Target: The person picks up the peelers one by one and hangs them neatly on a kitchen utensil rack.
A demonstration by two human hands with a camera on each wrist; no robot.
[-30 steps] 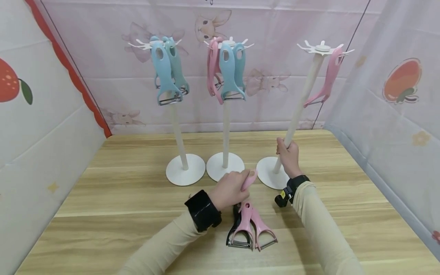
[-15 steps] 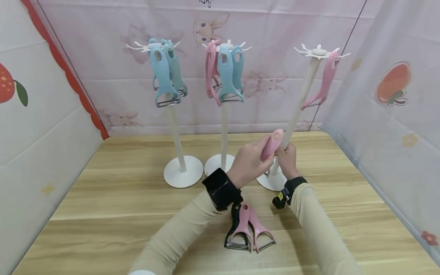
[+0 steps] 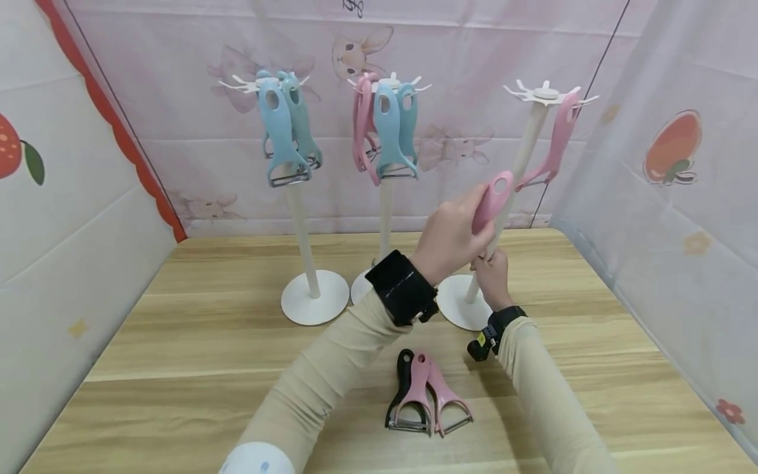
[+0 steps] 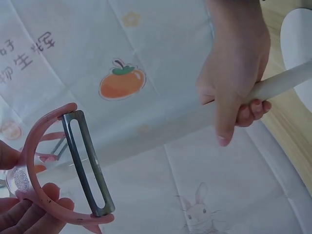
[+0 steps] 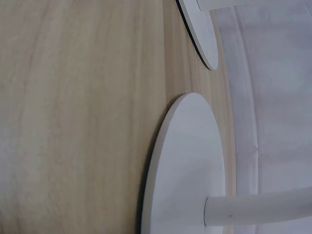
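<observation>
My left hand [image 3: 453, 236] grips a pink peeler [image 3: 494, 201] with its holed handle end pointing up, in front of the right stand's pole. In the left wrist view the held peeler's metal blade [image 4: 87, 163] faces away from the fingers. Low on the pole of the right white stand [image 3: 526, 141], my right hand [image 3: 493, 276] is wrapped round it. One pink peeler [image 3: 555, 145] hangs from a hook at that stand's top. On the table lie a black peeler [image 3: 404, 378] and two pink peelers [image 3: 419, 388], partly overlapping.
A left stand [image 3: 303, 230] carries blue and green peelers [image 3: 277, 128]. The middle stand [image 3: 386, 210] bears pink peelers [image 3: 362, 125] and blue peelers [image 3: 388, 131]. Their round bases stand close together on the wooden table [image 3: 195, 342]. A printed cloth [image 3: 237, 178] hangs behind.
My left hand has lifted the pink peeler from near the table, up and to the right, towards the right stand's top. The right hand keeps its hold on the pole.
</observation>
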